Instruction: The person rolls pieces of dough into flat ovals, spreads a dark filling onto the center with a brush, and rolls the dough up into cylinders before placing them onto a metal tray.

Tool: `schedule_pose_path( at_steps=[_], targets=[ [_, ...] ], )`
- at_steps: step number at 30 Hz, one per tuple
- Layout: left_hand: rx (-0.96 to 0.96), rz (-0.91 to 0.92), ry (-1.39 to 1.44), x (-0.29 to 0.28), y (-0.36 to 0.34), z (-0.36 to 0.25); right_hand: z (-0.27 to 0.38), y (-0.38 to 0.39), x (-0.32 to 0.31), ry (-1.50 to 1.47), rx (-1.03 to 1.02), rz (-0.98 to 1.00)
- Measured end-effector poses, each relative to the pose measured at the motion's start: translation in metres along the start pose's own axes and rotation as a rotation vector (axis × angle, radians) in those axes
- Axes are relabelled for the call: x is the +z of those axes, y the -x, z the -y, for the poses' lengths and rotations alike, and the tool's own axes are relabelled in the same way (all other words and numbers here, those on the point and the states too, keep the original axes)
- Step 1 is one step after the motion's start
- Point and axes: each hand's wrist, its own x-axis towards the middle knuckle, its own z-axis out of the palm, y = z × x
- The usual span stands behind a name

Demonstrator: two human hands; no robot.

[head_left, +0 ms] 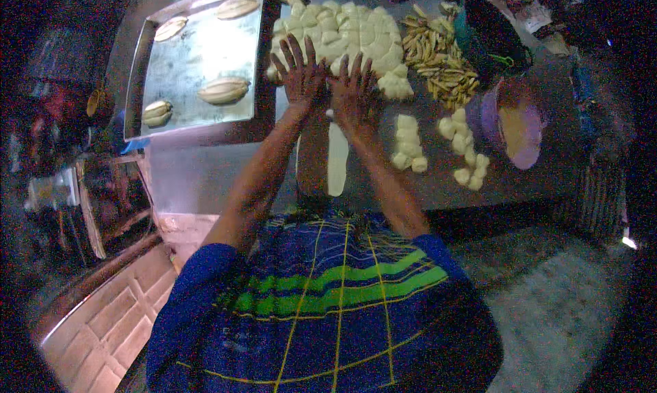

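Note:
My left hand (pixel 300 75) and my right hand (pixel 352 95) lie side by side over the table, palms down, with fingers spread. Both reach the near edge of a large mass of pale dough pieces (pixel 342 34) packed against each other. Whatever lies under the palms is hidden. Between my forearms a long, flat strip of pale dough (pixel 337 164) runs toward me, beside a dark brown band (pixel 313 157) that I cannot make out. Neither hand has its fingers wrapped round anything.
At the left, a metal baking tray (pixel 195 64) carries several shaped dough pieces (pixel 224 90). To the right are a heap of yellowish finger-shaped pieces (pixel 441 54), small dough lumps (pixel 408 143), more lumps (pixel 464 147), a dark green-rimmed container (pixel 493 34) and a purple tub (pixel 489 116).

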Motion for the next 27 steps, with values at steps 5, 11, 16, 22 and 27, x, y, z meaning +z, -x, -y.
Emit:
schedule_pose_path(
  at_steps=[5,11,16,22,27],
  targets=[
    [-0.018,-0.114,0.414,-0.019,0.016,0.015,0.001,0.033,-0.002,-0.03,-0.259,0.378],
    [-0.014,0.163,0.673,-0.057,0.149,0.052,0.004,0.038,0.024,-0.259,-0.161,0.206],
    [-0.032,0.054,0.499,-0.072,0.232,0.087,-0.018,0.072,-0.016,-0.2,-0.041,-0.011],
    [0.076,-0.011,0.253,-0.111,0.238,0.082,-0.114,0.141,0.014,-0.299,0.516,-0.165],
    [-0.067,0.055,0.213,-0.063,0.263,0.085,-0.178,0.141,0.016,-0.269,0.551,-0.294]
  ],
)
